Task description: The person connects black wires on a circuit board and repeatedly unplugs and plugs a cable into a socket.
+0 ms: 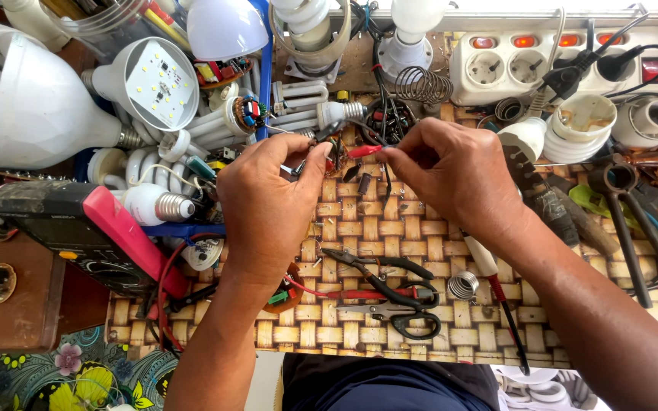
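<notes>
Both hands meet: left hand [268, 202] pinches a small part [327, 152] steady while right hand [451, 175] presses a red probe [365, 151] onto it.

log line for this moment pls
left hand: pinching small circuit part | right hand: holding red probe tip to it | below: scissors, pliers

Multimeter [78, 228] left of mat [359, 228], scissors [397, 316] on it, power strip [565, 65] behind
</notes>
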